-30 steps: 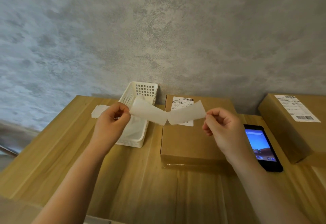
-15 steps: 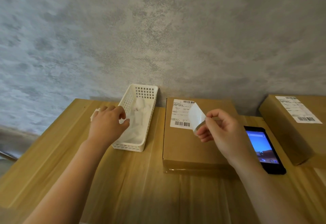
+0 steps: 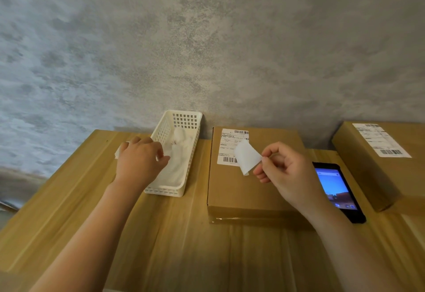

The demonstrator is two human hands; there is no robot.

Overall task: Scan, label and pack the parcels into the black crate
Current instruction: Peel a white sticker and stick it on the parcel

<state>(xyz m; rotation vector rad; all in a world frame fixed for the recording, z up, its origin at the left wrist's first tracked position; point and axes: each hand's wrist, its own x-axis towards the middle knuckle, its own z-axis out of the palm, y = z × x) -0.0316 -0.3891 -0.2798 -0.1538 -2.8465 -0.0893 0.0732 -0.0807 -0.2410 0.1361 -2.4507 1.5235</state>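
While pinched by one corner between right thumb and forefinger [image 3: 264, 157], the label [image 3: 247, 157] hangs curled over the parcel [image 3: 253, 190], above the printed slip [image 3: 232, 146] already stuck there, and could fold onto itself, adhesive to adhesive, if swung too fast. Could also land crooked or cover the barcode on that slip, since only one corner is gripped and the free end droops; a lower approach with the free edge laid down first looks safer. Right hand [image 3: 289, 176] otherwise loosely curled, other fingers tucked under. Left hand [image 3: 140, 160] hovers over the near left rim of the white basket [image 3: 184, 176], fingers bent and spread slightly, apparently holding nothing; cannot tell for sure, because the palm faces down. Inside the basket, crumpled white backing paper [image 3: 181, 153]. Behind the left hand, a white scrap [image 3: 119, 151] on the counter [image 3: 161, 234], mostly hidden. Right of the parcel, a phone [image 3: 338, 188] lies face up with its screen lit, partly covered by the right wrist; a careless sweep of that arm could knock it. Farther right, a second parcel [image 3: 377, 167] with its own slip, well apart from the first. No black crate in view, so packing looks some way off. Nothing stands between the label and the parcel top.
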